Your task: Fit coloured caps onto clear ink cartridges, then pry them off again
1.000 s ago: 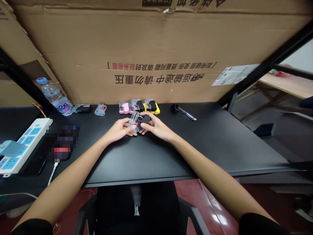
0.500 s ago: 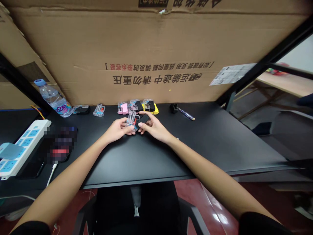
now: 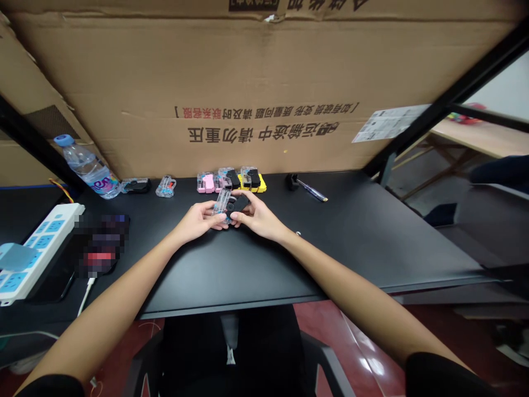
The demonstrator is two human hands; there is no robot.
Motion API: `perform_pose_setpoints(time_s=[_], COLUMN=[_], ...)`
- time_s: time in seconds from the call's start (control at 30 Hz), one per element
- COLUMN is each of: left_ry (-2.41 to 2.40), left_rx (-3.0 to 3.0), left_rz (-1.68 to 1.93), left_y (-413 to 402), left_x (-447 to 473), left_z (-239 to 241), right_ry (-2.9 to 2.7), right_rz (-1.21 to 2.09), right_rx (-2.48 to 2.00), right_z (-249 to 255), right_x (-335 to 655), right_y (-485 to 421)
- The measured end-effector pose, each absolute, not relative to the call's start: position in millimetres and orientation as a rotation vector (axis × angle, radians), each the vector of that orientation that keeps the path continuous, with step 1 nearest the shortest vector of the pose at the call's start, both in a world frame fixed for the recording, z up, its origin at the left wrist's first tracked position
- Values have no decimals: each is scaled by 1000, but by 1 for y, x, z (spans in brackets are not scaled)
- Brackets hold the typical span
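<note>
Over the desk's middle, my left hand [image 3: 199, 220] grips a small clear plastic casing [image 3: 222, 201] with blue bits inside. My right hand [image 3: 256, 218] pinches a black plastic cover [image 3: 241, 204] that lies against the casing's right side. Fingers hide the lower edges of both parts, so I cannot tell whether they are joined. Just behind my hands stand similar clear units: one with a pink part [image 3: 208, 183], one with a black part [image 3: 233, 178], and one with black and yellow parts [image 3: 259, 183].
To the left lie another clear casing [image 3: 166, 186], a black-and-clear unit [image 3: 136, 186], a water bottle [image 3: 91, 168], a power strip [image 3: 45, 242] and a phone [image 3: 105, 242]. A screwdriver [image 3: 313, 191] and a small black piece [image 3: 292, 181] rest at right. Cardboard [image 3: 264, 71] walls the back.
The black cover has turned and come closer over the clear casing; the red part that showed between them is now mostly covered. Both hands stay nearly in place.
</note>
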State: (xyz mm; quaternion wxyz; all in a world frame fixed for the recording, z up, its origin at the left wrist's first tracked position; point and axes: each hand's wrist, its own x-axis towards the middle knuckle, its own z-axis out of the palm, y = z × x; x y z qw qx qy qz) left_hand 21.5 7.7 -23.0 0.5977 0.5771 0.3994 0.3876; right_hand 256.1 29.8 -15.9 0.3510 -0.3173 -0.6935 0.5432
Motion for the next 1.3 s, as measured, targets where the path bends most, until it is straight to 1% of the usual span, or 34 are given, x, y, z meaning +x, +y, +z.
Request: perform_pose_setpoints(time_s=[0.23, 0.43, 0.63, 0.8, 0.97, 1.2, 1.3], left_ry=[994, 965, 1005, 1024, 973, 916, 921], left_rx=[1415, 1410, 1418, 1398, 1333, 1344, 1362], left_rz=[921, 890, 934, 929, 949, 884, 866], left_y=[5, 5, 5, 4, 7, 8, 8], left_x=[24, 24, 25, 27, 26, 23, 22], left_z=[-21, -21, -23, -23, -22, -17, -18], right_ry=[-1805, -1775, -1765, -1651, -1661, -1655, -1697], right_rz=[1359, 1481, 1414, 1591, 1497, 1525, 1457], right_rx=[-847, -760, -817, -820, -823, -830, -835], right_z=[-19, -23, -26, -28, -31, -23, -21], right_x=[253, 255, 253, 253, 248, 253, 254], right_y=[28, 33, 31, 33, 31, 34, 34])
